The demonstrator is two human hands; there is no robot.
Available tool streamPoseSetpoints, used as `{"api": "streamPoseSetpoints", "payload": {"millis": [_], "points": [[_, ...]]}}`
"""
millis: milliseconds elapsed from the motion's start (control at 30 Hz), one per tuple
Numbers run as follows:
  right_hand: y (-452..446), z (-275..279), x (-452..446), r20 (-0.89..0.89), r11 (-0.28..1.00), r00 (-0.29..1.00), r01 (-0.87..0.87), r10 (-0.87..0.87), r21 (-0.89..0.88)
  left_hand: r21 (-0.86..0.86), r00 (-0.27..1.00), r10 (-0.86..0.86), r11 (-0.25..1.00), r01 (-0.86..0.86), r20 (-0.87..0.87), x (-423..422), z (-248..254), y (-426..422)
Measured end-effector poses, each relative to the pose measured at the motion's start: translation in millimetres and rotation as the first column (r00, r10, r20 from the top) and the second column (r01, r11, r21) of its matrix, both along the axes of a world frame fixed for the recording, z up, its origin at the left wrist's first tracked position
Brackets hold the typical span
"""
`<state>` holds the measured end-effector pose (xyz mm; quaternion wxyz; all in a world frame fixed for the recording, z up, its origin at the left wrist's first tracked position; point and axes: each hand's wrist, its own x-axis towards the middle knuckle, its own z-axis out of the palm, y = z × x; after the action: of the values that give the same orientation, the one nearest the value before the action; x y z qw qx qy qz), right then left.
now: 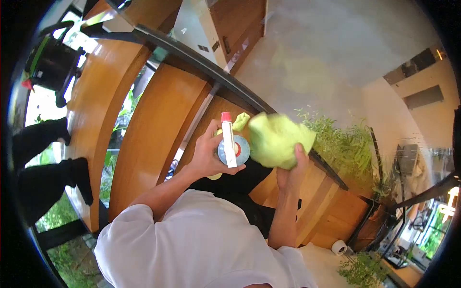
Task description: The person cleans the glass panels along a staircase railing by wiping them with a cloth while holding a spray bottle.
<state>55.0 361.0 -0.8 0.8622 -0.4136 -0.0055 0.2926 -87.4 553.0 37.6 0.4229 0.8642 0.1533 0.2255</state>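
A spray can or bottle [243,150], seen from its top, has a blue-grey round shoulder and a white and red part at its middle. A white strip with a red end [227,139] lies across it. My left hand [206,152] is wrapped round this container, and some yellow-green cloth [240,122] shows behind it. To its right, my right hand [294,168] grips a crumpled yellow-green cloth [276,140], thumb on top. The cloth is slightly blurred and hangs close beside the container. The container's lower body is hidden.
Wooden stair treads [156,120] rise at the left, beside a dark metal rail [206,72] and glass panel. A person's dark-clothed legs [53,177] and a black bucket-like object [50,65] are at far left. Green plants [343,149] stand at right.
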Motion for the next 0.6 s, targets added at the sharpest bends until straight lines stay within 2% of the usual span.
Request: {"api": "streamPoseSetpoints", "payload": {"millis": [67,100,133,167,200,267,333,367,433,467,500,533,600], "points": [[-5,9,-18,-0.215,0.986,0.967,0.153,-0.136,0.061,-0.079,0.998,-0.051,0.996,0.048,-0.032,-4,-5,19],[-5,25,-27,-0.238,0.971,0.950,0.227,-0.203,0.079,-0.104,0.997,-0.065,0.993,0.062,-0.030,-5,-6,29],[-6,41,-37,-0.262,0.950,0.928,0.299,-0.266,0.094,-0.012,0.995,-0.093,0.996,0.093,0.023,-7,-3,38],[-8,46,-45,-0.175,0.921,0.947,0.306,-0.269,0.241,-0.006,0.993,-0.114,0.993,0.114,0.024,-12,-5,47],[-7,56,-42,-0.148,0.921,0.951,0.302,-0.272,0.245,0.004,0.991,-0.133,0.991,0.133,0.032,-9,-11,54],[-4,83,-38,0.175,0.841,0.966,0.070,-0.191,0.536,0.001,0.984,-0.142,0.990,0.143,0.110,-6,-15,60],[7,121,-29,0.398,0.799,0.894,-0.082,-0.206,0.596,0.024,0.983,-0.154,0.988,0.152,0.105,-6,-2,69],[20,140,-32,0.610,0.900,0.664,0.274,-0.432,0.339,-0.006,0.980,-0.156,0.987,0.158,0.121,-5,5,75],[40,189,-34,0.744,0.881,0.476,0.195,-0.469,0.430,-0.105,0.960,-0.133,0.981,0.163,0.247,-6,25,87],[51,216,-31,0.731,0.829,0.520,-0.072,-0.443,0.554,-0.183,0.947,-0.109,0.968,0.169,0.302,-7,38,95],[63,243,-28,0.731,0.710,0.572,-0.332,-0.373,0.622,-0.210,0.935,-0.083,0.964,0.162,0.344,-8,52,104],[78,268,-24,0.880,0.833,0.262,-0.300,-0.396,0.464,-0.189,0.927,-0.077,0.970,0.155,0.366,-9,64,114],[108,298,-12,0.930,0.920,-0.094,-0.209,-0.355,0.331,-0.233,0.895,-0.001,0.965,0.118,0.447,-9,81,133]]}}
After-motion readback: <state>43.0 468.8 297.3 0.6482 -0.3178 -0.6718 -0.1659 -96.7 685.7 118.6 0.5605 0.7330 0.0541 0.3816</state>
